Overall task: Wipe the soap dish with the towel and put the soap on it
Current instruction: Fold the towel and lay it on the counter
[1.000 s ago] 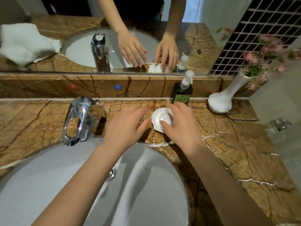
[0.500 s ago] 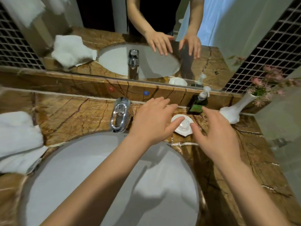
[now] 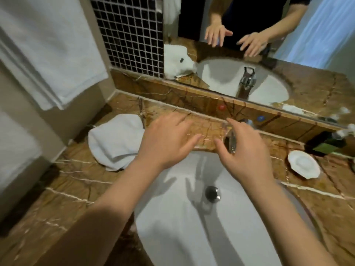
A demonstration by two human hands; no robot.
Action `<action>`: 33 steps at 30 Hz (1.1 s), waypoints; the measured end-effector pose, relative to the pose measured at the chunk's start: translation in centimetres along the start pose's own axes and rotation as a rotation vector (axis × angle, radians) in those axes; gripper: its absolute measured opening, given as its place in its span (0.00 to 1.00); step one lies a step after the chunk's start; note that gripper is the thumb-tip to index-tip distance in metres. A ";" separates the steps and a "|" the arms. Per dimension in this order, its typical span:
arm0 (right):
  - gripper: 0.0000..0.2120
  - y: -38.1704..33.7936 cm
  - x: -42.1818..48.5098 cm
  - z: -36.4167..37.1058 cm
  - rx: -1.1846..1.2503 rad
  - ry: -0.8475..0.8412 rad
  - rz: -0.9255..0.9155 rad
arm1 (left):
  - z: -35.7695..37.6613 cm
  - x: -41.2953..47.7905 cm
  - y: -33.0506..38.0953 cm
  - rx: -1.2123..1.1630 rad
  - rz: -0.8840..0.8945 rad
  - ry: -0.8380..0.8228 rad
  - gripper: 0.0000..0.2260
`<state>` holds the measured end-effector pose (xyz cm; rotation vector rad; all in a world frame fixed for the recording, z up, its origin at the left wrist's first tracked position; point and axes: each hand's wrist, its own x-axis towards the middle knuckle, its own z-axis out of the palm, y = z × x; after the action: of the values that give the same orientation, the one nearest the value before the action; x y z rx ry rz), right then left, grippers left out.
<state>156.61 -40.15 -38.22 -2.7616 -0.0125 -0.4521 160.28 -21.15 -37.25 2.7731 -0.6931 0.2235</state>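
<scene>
A white shell-shaped soap dish [image 3: 309, 170] lies on the brown marble counter at the right, with a pale round soap [image 3: 302, 161] resting on it. A crumpled white towel [image 3: 115, 142] lies on the counter at the left of the sink. My left hand [image 3: 166, 143] hovers over the basin's back rim with fingers spread, empty, a short way right of the towel. My right hand [image 3: 244, 150] hovers in front of the tap, also empty with fingers apart, well left of the dish.
A white basin [image 3: 192, 217] with a metal drain [image 3: 212, 192] fills the foreground. The chrome tap [image 3: 231, 141] is mostly hidden behind my right hand. A dark green pump bottle [image 3: 330, 143] stands behind the dish. White towels [image 3: 50, 54] hang on the left wall. A mirror runs along the back.
Both hands left the soap dish and moved left over the basin. The view swung left, so the dish now sits far right and the towel came into view.
</scene>
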 end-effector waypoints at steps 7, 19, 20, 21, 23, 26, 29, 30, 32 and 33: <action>0.27 -10.4 2.5 7.6 0.051 -0.140 -0.195 | -1.6 -5.7 -9.7 0.077 -0.243 0.015 0.28; 0.26 -15.3 3.8 14.9 0.175 -0.290 -0.200 | 0.2 -7.1 -17.1 0.074 -0.384 0.011 0.21; 0.26 -15.2 3.9 15.4 0.182 -0.302 -0.168 | 0.5 -6.8 -17.4 0.062 -0.396 -0.013 0.21; 0.26 -15.2 4.0 15.9 0.181 -0.324 -0.137 | 0.9 -6.6 -17.5 0.059 -0.400 -0.039 0.21; 0.28 -15.4 3.9 16.7 0.168 -0.410 -0.099 | 1.3 -6.9 -17.4 0.074 -0.396 -0.060 0.22; 0.29 -16.0 4.0 17.6 0.157 -0.549 -0.108 | 1.6 -8.2 -16.8 0.062 -0.395 -0.008 0.20; 0.35 -16.1 5.2 17.5 0.234 -0.638 -0.015 | 1.2 -8.5 -17.6 -0.010 -0.459 0.030 0.20; 0.39 -16.1 5.8 17.3 0.292 -0.693 0.056 | 0.9 -8.4 -18.0 -0.045 -0.478 0.018 0.21; 0.42 -15.9 6.8 16.8 0.371 -0.818 0.161 | 0.4 -7.8 -18.5 -0.077 -0.484 -0.029 0.24; 0.40 -15.8 7.1 16.6 0.379 -0.859 0.181 | 0.2 -7.4 -18.6 -0.062 -0.476 -0.054 0.26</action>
<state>167.45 -20.09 -45.58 -2.3371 -0.0494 0.7180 162.78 -2.23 -43.25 2.7908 -0.0357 0.0281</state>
